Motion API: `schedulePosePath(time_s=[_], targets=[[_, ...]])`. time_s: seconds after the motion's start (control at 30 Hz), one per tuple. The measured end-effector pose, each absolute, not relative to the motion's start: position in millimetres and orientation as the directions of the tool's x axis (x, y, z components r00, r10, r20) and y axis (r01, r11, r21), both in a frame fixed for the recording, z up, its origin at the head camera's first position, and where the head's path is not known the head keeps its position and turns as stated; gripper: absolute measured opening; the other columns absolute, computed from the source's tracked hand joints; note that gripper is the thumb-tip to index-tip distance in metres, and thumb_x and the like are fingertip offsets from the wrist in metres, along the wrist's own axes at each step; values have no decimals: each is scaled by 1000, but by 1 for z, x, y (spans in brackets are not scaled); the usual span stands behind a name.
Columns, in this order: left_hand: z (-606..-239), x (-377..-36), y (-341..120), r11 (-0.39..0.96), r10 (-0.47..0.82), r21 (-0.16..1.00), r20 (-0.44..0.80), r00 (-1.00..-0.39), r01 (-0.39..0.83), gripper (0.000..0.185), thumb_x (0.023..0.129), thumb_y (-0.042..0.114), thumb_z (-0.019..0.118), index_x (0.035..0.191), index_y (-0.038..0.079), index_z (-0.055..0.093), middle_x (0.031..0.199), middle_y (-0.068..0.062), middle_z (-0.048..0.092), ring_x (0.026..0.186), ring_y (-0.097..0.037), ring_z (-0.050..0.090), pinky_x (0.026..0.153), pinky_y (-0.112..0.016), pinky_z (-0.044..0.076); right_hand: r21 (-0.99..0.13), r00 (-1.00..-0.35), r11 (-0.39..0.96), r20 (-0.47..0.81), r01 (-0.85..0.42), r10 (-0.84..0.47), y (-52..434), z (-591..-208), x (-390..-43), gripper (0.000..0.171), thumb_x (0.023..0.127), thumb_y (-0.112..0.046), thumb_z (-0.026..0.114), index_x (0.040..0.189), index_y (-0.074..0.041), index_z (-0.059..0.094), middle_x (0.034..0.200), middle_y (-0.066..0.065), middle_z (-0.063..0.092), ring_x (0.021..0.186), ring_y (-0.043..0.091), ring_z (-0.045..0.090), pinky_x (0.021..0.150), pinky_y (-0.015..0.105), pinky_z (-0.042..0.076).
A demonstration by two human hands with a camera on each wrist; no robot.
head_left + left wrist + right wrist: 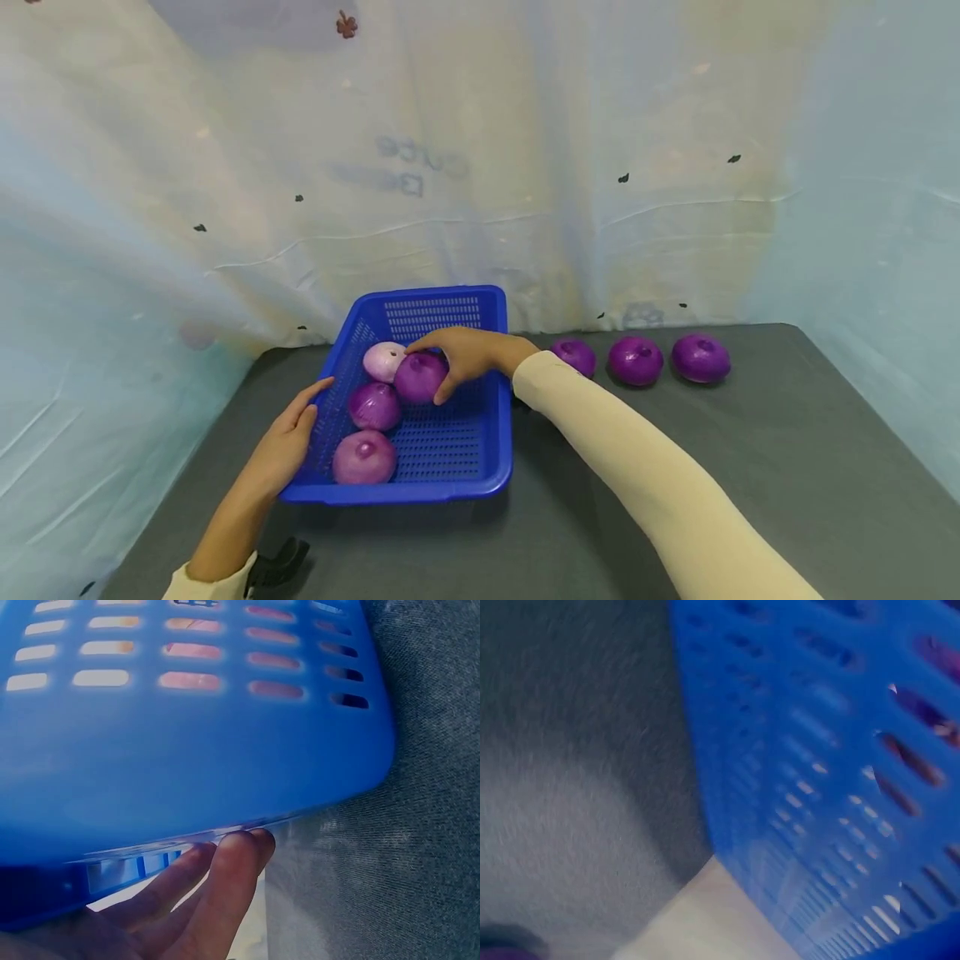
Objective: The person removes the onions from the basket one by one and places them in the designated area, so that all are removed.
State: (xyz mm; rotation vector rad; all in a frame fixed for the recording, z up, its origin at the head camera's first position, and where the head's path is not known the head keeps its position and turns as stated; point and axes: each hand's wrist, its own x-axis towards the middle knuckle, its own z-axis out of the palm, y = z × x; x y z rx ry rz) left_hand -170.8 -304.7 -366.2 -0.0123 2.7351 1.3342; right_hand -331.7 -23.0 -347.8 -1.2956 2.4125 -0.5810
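Observation:
A blue plastic basket [453, 492] with slotted walls stands on the dark table. Inside, along its left side, are a pale pink onion [384, 362], a purple onion [374, 406] and a pinkish-purple onion [364, 457]. My right hand [468, 354] reaches over the basket's right rim and grips another purple onion [421, 377] between thumb and fingers, beside the others. Whether it touches the basket floor cannot be told. My left hand [288, 442] rests against the left rim with its fingers fairly straight; in the left wrist view the fingertips [238, 851] touch the rim.
Three purple onions, the left one [574, 357] partly behind my right sleeve, then a middle one [635, 361] and a right one [701, 358], sit in a row at the back right of the table [750, 467]. A pale sheet [525, 167] hangs behind the table.

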Motion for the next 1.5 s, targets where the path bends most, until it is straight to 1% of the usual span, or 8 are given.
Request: schedulePosePath(time_s=[0.1, 0.23, 0.37, 0.57, 0.67, 1.0, 1.27, 1.5], targets=[[-366, -172, -305, 613, 31, 788, -101, -994, -60, 50, 110, 34, 18, 159, 25, 21, 161, -26, 24, 139, -53, 36, 106, -70, 34, -535, -535, 474, -47, -700, -844, -18, -343, -326, 90, 73, -40, 88, 149, -21, 45, 148, 1, 51, 135, 19, 48, 112, 37, 42], [-366, -175, -306, 624, 37, 781, -79, -996, -38, 50, 110, 33, 18, 159, 22, 22, 160, -28, 27, 138, -53, 39, 106, -70, 35, -528, -541, 441, 41, -726, -840, -10, -340, -312, 90, 73, -43, 88, 148, -18, 46, 143, 1, 53, 132, 17, 50, 109, 35, 44], [-366, -177, -307, 626, 43, 779, -77, -996, -33, 50, 111, 32, 18, 159, 22, 21, 159, -28, 27, 137, -54, 39, 105, -70, 36, -522, -563, 431, 117, -736, -818, 4, -337, -293, 90, 74, -46, 87, 148, -16, 46, 146, 1, 52, 134, 17, 49, 110, 36, 45], [-368, -179, -307, 619, 49, 785, -90, -995, -41, 50, 110, 32, 17, 160, 22, 20, 160, -28, 25, 138, -55, 38, 105, -70, 36, -602, -612, 409, 172, -685, -772, 31, -335, -265, 92, 74, -46, 86, 151, -21, 43, 152, -2, 48, 140, 18, 46, 110, 39, 45], [-368, -181, -305, 613, 53, 789, -94, -994, -42, 50, 110, 33, 17, 159, 22, 20, 160, -28, 25, 138, -55, 38, 105, -70, 36, -633, -635, 403, 186, -661, -749, 44, -335, -253, 92, 74, -47, 86, 151, -22, 43, 152, -3, 48, 140, 17, 46, 108, 41, 47], [-365, -182, -303, 609, 63, 792, -93, -994, -36, 50, 111, 32, 18, 159, 23, 20, 159, -28, 28, 136, -53, 42, 104, -68, 39, -645, -709, 453, 200, -615, -676, 77, -335, -210, 91, 73, -50, 85, 150, -25, 44, 151, -8, 48, 141, 14, 44, 109, 42, 46], [-364, -179, -307, 620, 67, 784, -83, -994, -24, 50, 111, 32, 17, 160, 21, 20, 159, -30, 27, 137, -55, 39, 104, -70, 36, -673, -719, 431, 220, -601, -659, 91, -333, -188, 91, 72, -55, 84, 149, -28, 44, 149, -9, 49, 138, 13, 47, 103, 43, 50], [-364, -175, -311, 633, 58, 774, -69, -996, -17, 50, 111, 31, 17, 159, 19, 20, 158, -31, 26, 135, -56, 39, 102, -71, 37, -688, -729, 428, 215, -585, -650, 96, -333, -188, 90, 72, -55, 84, 149, -31, 44, 146, -14, 50, 133, 8, 49, 102, 42, 51]])
